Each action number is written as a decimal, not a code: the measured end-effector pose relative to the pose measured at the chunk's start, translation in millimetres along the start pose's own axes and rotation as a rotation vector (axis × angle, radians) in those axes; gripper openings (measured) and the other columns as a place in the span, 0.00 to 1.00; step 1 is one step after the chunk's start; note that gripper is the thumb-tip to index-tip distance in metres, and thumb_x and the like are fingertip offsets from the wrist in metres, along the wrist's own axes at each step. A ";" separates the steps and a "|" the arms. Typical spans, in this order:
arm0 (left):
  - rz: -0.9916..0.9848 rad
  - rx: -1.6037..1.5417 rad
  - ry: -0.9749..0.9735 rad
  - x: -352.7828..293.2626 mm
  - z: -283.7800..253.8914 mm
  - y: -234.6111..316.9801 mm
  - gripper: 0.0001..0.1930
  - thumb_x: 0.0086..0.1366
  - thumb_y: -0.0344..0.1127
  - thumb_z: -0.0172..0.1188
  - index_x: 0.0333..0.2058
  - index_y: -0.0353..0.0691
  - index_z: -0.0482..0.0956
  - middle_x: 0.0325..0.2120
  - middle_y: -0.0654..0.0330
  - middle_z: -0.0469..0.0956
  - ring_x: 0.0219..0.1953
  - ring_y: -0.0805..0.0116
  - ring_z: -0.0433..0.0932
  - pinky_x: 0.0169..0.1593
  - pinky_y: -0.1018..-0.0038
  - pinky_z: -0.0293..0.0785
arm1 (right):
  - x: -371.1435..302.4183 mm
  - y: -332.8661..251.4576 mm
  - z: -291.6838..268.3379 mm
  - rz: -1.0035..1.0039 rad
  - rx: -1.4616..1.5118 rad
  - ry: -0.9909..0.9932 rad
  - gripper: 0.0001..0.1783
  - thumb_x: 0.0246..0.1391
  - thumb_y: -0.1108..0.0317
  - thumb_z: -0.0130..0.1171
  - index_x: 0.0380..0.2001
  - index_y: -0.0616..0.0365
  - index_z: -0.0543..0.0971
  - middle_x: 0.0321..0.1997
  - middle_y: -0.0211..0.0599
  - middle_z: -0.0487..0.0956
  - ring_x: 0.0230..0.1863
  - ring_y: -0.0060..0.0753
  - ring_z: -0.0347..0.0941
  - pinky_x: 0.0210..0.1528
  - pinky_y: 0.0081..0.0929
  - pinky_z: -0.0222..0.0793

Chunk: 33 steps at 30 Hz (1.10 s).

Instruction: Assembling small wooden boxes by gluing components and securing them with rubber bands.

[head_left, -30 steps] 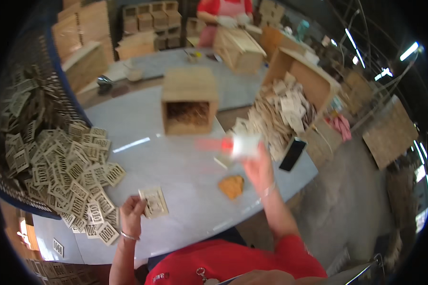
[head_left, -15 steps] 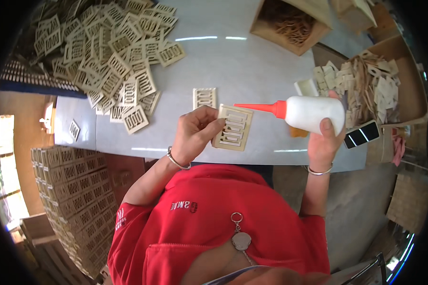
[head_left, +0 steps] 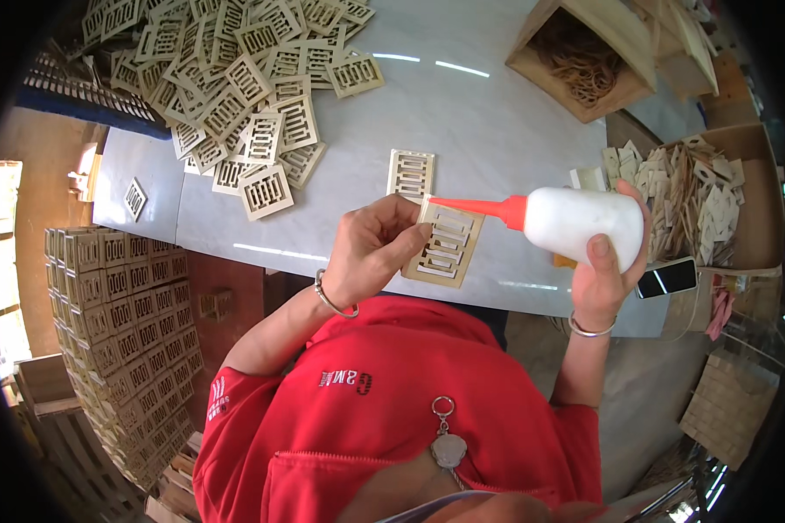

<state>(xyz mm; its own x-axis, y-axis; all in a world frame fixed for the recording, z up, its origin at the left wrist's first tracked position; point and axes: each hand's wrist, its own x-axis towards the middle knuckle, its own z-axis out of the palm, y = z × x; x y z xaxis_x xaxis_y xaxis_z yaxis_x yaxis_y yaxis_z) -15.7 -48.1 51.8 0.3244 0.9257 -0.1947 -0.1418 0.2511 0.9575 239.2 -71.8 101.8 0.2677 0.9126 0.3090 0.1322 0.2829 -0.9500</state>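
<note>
Between the thumb and fingers of my left hand (head_left: pixel 377 247) is a pale wooden slotted panel (head_left: pixel 449 248), pinched by its left edge and raised over the table's near edge. My right hand (head_left: pixel 609 272) is wrapped round a white squeeze bottle (head_left: pixel 584 228) with a long red nozzle, tipped on its side. The nozzle's tip points left and lies at the panel's upper left corner; whether it touches the wood I cannot tell. Just beyond my left hand another slotted panel (head_left: pixel 411 173) lies flat on the table.
A heap of slotted panels (head_left: pixel 253 87) covers the table's far left. A wooden box of rubber bands (head_left: pixel 580 70) stands far right, nearer a box of wooden pieces (head_left: pixel 689 200). A phone (head_left: pixel 667 277) lies right of my right hand. Stacked panels (head_left: pixel 122 322) rise at left.
The whole view has shifted and turned slightly. Both hands keep their hold on the panel and the bottle, and the nozzle tip stays by the panel's upper left corner.
</note>
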 end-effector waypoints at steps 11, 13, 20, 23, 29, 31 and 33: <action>0.002 -0.001 -0.004 3.1 1.8 2.7 0.06 0.63 0.27 0.55 0.36 0.29 0.74 0.27 0.62 0.78 0.28 0.82 0.72 0.31 0.83 0.69 | 3.4 -9.0 -20.8 -0.023 -0.054 0.025 0.37 0.44 0.61 0.65 0.55 0.65 0.64 0.45 0.42 0.69 0.45 0.38 0.70 0.50 0.35 0.67; 0.015 -0.017 0.001 4.2 3.0 1.5 0.06 0.63 0.27 0.56 0.35 0.30 0.74 0.26 0.63 0.78 0.27 0.83 0.72 0.29 0.84 0.68 | 1.6 -8.5 -27.7 -0.024 -0.058 0.043 0.37 0.44 0.61 0.65 0.55 0.65 0.64 0.45 0.42 0.69 0.45 0.38 0.70 0.50 0.35 0.68; -0.028 -0.145 0.006 7.8 4.4 4.2 0.06 0.63 0.28 0.55 0.36 0.30 0.74 0.27 0.61 0.78 0.28 0.80 0.73 0.32 0.82 0.70 | -3.0 3.8 -51.9 0.011 0.038 0.116 0.35 0.45 0.62 0.65 0.54 0.65 0.64 0.46 0.40 0.69 0.48 0.35 0.69 0.51 0.34 0.68; -0.059 -0.204 0.011 9.4 5.4 2.8 0.06 0.63 0.28 0.55 0.36 0.31 0.74 0.27 0.61 0.77 0.27 0.79 0.73 0.31 0.82 0.69 | -2.9 14.6 -54.2 0.057 0.094 0.174 0.36 0.46 0.59 0.64 0.55 0.66 0.64 0.47 0.40 0.69 0.49 0.34 0.68 0.52 0.31 0.65; -0.073 -0.274 -0.004 13.3 5.2 2.4 0.05 0.63 0.28 0.54 0.35 0.32 0.74 0.27 0.61 0.78 0.26 0.80 0.72 0.29 0.83 0.67 | 1.9 19.4 -48.6 0.113 0.210 0.227 0.36 0.46 0.59 0.63 0.55 0.67 0.64 0.47 0.40 0.69 0.50 0.35 0.67 0.54 0.30 0.63; -0.077 -0.285 -0.001 13.9 6.3 2.8 0.05 0.64 0.28 0.54 0.35 0.32 0.74 0.27 0.61 0.78 0.26 0.80 0.73 0.29 0.83 0.67 | 2.7 22.1 -49.4 0.115 0.234 0.214 0.36 0.46 0.59 0.63 0.55 0.67 0.64 0.47 0.40 0.69 0.50 0.35 0.68 0.54 0.30 0.63; -0.088 -0.330 0.022 14.1 9.1 5.9 0.05 0.64 0.28 0.54 0.35 0.32 0.74 0.27 0.61 0.78 0.26 0.79 0.73 0.29 0.82 0.68 | 2.6 25.1 -50.1 0.124 0.241 0.218 0.37 0.46 0.57 0.64 0.55 0.67 0.64 0.47 0.41 0.69 0.50 0.35 0.68 0.54 0.31 0.63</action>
<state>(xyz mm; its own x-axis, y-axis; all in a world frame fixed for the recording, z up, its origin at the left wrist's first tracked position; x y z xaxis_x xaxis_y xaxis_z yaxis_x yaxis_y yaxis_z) -3.4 -36.1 56.6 0.3288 0.9014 -0.2816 -0.4107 0.4050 0.8169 291.0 -77.2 81.1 0.4689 0.8671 0.1680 -0.1362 0.2589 -0.9563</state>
